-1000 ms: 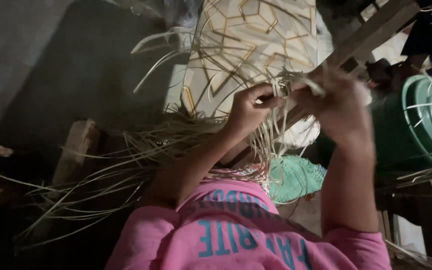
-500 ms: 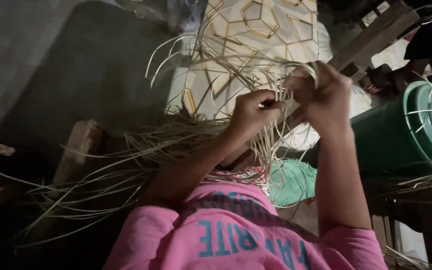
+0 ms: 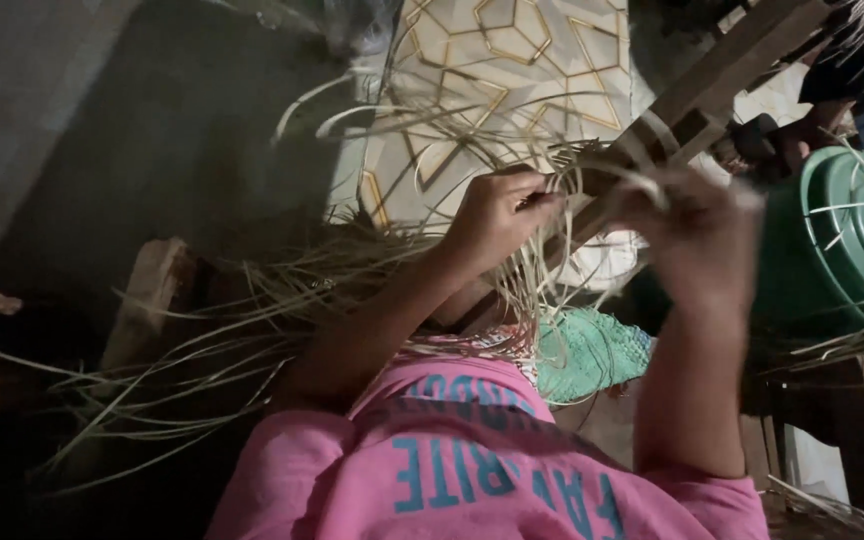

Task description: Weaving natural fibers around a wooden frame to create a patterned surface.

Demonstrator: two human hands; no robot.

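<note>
My left hand (image 3: pixel 497 215) pinches a bunch of thin pale straw strips (image 3: pixel 472 130) at mid-frame, fingers closed around them. My right hand (image 3: pixel 697 235), blurred, grips the same strips a little to the right, with one strip looping over its knuckles. Long loose strips (image 3: pixel 202 340) trail down and left over my lap. My pink top with blue lettering (image 3: pixel 472 470) fills the bottom of the view.
A white floor tile with gold line pattern (image 3: pixel 512 60) lies behind the hands. A wooden beam (image 3: pixel 712 85) runs diagonally at upper right. A green plastic bucket (image 3: pixel 832 250) stands at right, a teal woven piece (image 3: pixel 587 355) below the hands, a wooden block (image 3: pixel 147 300) at left.
My right hand has shifted right and down, now blurred, pulling a strip across. My left hand stays pinched on the bunch, slightly higher.
</note>
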